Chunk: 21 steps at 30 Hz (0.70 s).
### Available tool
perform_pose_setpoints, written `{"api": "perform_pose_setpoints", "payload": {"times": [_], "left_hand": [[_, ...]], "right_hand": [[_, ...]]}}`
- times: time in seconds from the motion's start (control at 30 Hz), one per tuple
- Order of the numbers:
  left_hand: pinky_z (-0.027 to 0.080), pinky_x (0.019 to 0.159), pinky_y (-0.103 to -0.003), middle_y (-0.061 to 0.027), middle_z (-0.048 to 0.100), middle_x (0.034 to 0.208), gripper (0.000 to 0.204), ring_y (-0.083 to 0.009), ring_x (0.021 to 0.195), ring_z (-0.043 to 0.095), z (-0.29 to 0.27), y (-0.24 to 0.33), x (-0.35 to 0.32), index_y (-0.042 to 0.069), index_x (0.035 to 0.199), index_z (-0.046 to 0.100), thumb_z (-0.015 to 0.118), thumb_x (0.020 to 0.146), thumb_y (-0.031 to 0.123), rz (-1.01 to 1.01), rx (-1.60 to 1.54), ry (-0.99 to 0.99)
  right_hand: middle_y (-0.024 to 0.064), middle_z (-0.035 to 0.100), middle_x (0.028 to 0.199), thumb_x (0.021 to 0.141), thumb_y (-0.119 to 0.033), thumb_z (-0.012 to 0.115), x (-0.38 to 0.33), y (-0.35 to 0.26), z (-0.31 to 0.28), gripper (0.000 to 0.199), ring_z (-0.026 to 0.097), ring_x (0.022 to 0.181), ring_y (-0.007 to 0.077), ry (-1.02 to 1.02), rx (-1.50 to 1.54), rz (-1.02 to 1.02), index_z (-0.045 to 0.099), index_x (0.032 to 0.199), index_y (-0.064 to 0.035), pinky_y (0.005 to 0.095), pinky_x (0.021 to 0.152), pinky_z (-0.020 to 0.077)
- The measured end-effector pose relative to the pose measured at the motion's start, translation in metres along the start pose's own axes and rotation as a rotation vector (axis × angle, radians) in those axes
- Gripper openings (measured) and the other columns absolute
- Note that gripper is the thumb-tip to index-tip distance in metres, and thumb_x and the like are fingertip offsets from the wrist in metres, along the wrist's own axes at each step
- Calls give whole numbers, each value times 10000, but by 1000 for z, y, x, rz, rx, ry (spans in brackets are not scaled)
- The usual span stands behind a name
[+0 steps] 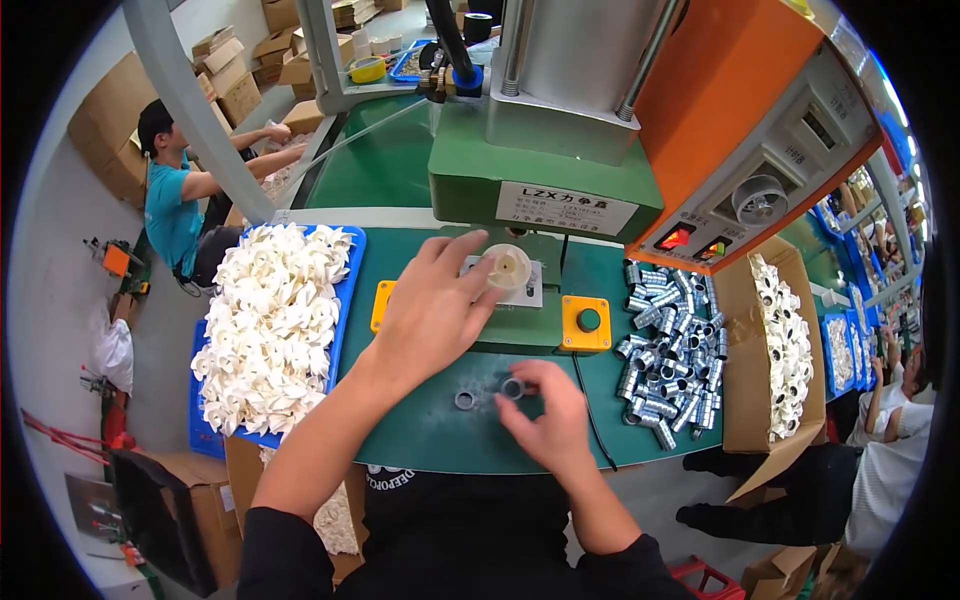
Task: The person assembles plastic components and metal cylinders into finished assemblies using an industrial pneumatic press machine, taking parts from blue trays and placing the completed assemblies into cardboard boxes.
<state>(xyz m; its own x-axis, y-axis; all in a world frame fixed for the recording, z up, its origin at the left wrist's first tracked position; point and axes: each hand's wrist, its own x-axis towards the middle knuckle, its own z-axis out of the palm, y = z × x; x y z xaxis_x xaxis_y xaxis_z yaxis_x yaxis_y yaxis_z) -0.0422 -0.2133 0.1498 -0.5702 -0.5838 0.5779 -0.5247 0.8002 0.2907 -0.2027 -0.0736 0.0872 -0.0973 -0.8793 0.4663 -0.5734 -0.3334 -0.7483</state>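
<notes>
My left hand (435, 305) reaches over the press base, its fingers at the near-left rim of a white round plastic part (512, 268). That part sits at a metal plate (536, 290) under the green press head (545, 180); the far side of the grip is hidden. Lower down, my right hand (550, 415) pinches a short grey metal sleeve (513, 388) between thumb and fingers, just above the green table. A second metal sleeve (466, 400) stands on end to its left, with grey dust around it.
A blue tray (350, 275) heaped with white plastic parts stands left. Loose metal sleeves (672, 350) are piled right, beside a cardboard box (745, 350) of white parts. Yellow button boxes (586, 338) flank the press; an orange control cabinet (740, 110) rises behind. Co-workers (175, 200) sit nearby.
</notes>
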Motion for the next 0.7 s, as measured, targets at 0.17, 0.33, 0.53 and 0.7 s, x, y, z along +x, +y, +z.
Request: {"api": "perform_pose_setpoints", "payload": {"times": [0.17, 0.33, 0.53, 0.7], "left_hand": [[511, 1007, -447, -190, 642, 1324, 383, -369, 1170, 606, -12, -4, -38, -32, 1191, 715, 772, 852, 136, -211, 189, 27], [515, 958, -448, -164, 696, 1118, 348, -365, 1089, 615, -23, 2, -59, -28, 1154, 726, 773, 837, 109, -307, 206, -18], [514, 921, -438, -140, 710, 1086, 332, -353, 1074, 626, -24, -4, -70, -26, 1135, 716, 767, 832, 101, -198, 217, 16], [526, 935, -446, -152, 728, 1083, 309, -355, 1056, 637, -29, -7, -73, -29, 1117, 722, 761, 832, 84, -252, 204, 21]], "right_hand": [[134, 705, 948, 791, -91, 835, 73, -3, -17, 323, 681, 784, 249, 73, -88, -37, 672, 1054, 2, 342, 690, 562], [111, 727, 905, 816, -195, 826, 135, 8, -7, 310, 672, 767, 226, 78, -71, 26, 717, 1020, 12, 343, 736, 547], [76, 737, 823, 810, -172, 841, 141, 2, -2, 277, 657, 730, 165, 110, -56, 48, 737, 991, 10, 313, 724, 537], [83, 723, 867, 789, -88, 850, 93, 11, -4, 256, 665, 756, 181, 138, -75, -23, 725, 998, -9, 316, 728, 546]]}}
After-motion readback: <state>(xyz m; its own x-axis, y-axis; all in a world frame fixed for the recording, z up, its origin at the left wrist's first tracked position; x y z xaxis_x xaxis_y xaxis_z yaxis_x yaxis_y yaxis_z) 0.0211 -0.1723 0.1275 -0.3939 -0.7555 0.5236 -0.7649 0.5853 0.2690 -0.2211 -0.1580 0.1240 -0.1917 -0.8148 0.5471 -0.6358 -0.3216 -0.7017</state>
